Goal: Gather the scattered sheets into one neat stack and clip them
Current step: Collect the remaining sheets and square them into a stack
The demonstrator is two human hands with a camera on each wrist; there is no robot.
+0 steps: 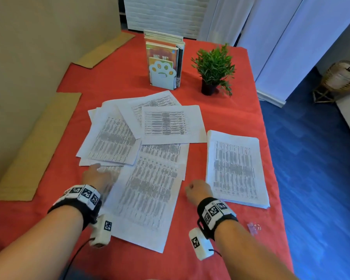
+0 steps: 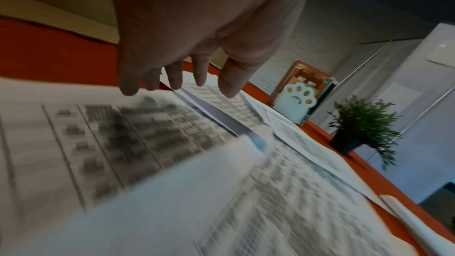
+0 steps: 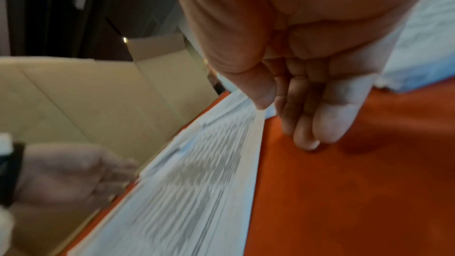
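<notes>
Several printed sheets lie fanned and overlapping on the red tablecloth. The nearest sheet is a large one lying at a slant. A squared-up stack sits apart at the right. My left hand rests with straight fingers on the near left sheets. My right hand hangs loosely curled and holds nothing, between the loose sheets and the stack. Its fingertips touch the cloth beside a sheet edge. A small clear clip lies near my right wrist.
A paw-shaped bookend with books and a potted plant stand at the back of the table. Cardboard pieces lie along the left side. The table's right edge drops to a blue floor.
</notes>
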